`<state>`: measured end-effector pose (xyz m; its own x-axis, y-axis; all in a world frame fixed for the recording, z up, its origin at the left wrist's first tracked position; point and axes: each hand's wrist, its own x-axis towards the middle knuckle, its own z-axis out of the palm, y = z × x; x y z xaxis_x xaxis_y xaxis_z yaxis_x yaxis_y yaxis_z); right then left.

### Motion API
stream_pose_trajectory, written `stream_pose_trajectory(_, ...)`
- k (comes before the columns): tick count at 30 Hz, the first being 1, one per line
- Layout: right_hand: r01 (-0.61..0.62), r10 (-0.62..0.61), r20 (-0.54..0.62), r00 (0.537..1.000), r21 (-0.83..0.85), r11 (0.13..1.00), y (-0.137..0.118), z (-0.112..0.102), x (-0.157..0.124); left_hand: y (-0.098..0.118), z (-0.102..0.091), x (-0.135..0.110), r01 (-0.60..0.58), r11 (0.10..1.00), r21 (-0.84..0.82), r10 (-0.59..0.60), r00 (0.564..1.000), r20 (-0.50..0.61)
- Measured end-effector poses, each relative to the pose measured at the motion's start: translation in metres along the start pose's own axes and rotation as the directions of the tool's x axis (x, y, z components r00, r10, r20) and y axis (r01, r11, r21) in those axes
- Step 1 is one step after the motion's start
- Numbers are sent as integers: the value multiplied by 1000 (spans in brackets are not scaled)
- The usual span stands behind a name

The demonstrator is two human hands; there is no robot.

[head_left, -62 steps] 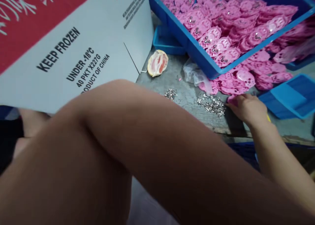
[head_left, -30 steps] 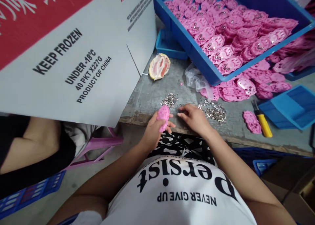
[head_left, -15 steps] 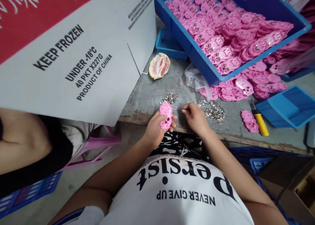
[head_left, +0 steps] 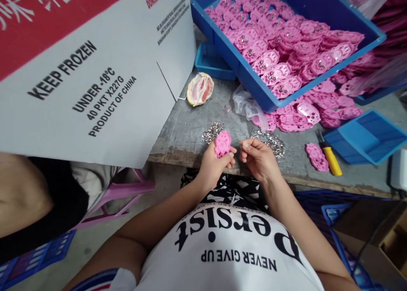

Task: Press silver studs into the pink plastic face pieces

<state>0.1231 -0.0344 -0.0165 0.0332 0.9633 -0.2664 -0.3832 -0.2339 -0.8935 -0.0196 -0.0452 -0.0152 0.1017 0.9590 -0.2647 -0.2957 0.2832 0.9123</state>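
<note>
Holding a pink part (head_left: 222,142) mid-frame, left hand (head_left: 213,161), thumb at its lower edge, fingertips (head_left: 233,150) rightward, right hand (head_left: 258,155) pinched nearby, contents unclear.

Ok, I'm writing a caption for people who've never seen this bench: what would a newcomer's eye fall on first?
Probably the big blue bin at the upper right, loaded with bright pink parts. The carton lettered KEEP FROZEN, filling the upper left, likely competes with it. Near the centre, the left hand holds a single pink piece.
</note>
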Motion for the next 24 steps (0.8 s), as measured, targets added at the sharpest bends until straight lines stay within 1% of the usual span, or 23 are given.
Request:
stream_pose_trajectory(4, -29, 29, -1, 1000, 18, 999, 4, 2, -4, -7, 3, 3, -111, 978, 175, 116, 993, -20)
stream_pose_trajectory(8, -36, 36, -17, 999, 39, 999, 7, 5, -9, -5, 6, 5, -150, 937, 317, 182, 981, -73)
stream_pose_trajectory(10, -11, 12, -45, 999, 23, 1000, 7, 5, -10, -4, 7, 5, -166, 912, 375, 209, 975, -78)
stream_pose_trajectory(14, 72, -83, -118, 990, -97, 993, 9, 1, -10, -3, 7, 8, -210, 883, 419, 256, 965, -56)
stream_pose_trajectory(15, 87, -102, -129, 986, -116, 989, 9, -1, -10, -3, 7, 9, -210, 885, 416, 254, 966, -53)
stream_pose_trajectory(17, 100, -117, -136, 984, -124, 987, 9, -4, -9, -3, 7, 11, -175, 903, 393, 207, 978, -40)
stream_pose_trajectory(19, 100, -116, -134, 984, -124, 987, 7, -8, -8, -2, 7, 14, -103, 931, 351, 117, 993, -20)
stream_pose_trajectory(21, 100, -118, -126, 985, -142, 985, 5, -10, -9, 0, 8, 16, -35, 952, 304, 38, 999, -3)
stream_pose_trajectory(22, 104, -123, -116, 986, -160, 982, 3, -12, -9, 1, 9, 16, -17, 957, 289, 16, 1000, 5)
stream_pose_trajectory(24, 115, -136, -79, 988, -226, 967, 0, -14, -10, 2, 9, 16, -12, 961, 276, 9, 1000, 12)
